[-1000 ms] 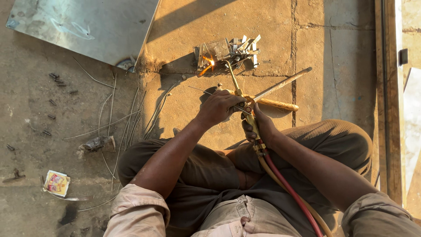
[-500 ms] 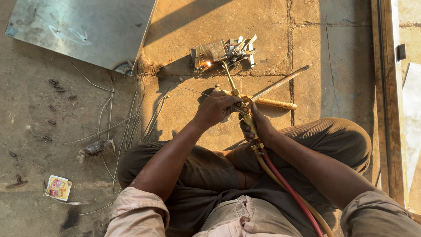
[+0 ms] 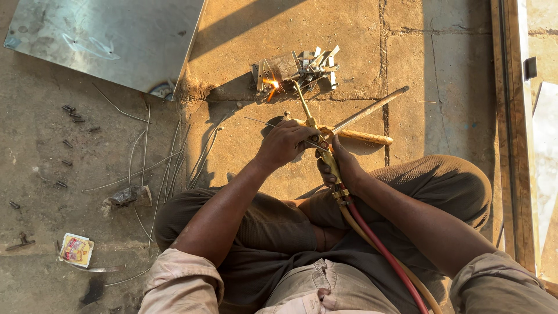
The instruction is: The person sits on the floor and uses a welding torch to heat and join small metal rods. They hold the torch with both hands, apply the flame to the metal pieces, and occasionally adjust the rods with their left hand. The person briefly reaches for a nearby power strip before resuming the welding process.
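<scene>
1. Near the far middle of the concrete floor [image 3: 407, 70], a small cluster of shiny metal strips and brackets [image 3: 296, 68] lies in the sun, with a bright orange flame [image 3: 272, 87] at its left end.
2. Right hand [image 3: 343, 168] is clenched around the brass gas torch [image 3: 317, 131], whose thin neck runs up to the flame; the red and tan hoses [image 3: 378, 244] trail back over the lap.
3. Left hand [image 3: 285, 142] is closed on a thin filler wire [image 3: 258, 121], its free end pointing left, apart from the flame.
4. A wooden-handled hammer [image 3: 360, 122] lies on the floor just beyond the hands.
5. To do this well, I judge the flame should sit on the joint, not wander, with the torch hand braced on the knee.
6. Loose wire rods [image 3: 145, 168] and a grey sheet-metal panel [image 3: 104, 40] lie toward the left edge of the floor, well apart from the heat.
</scene>
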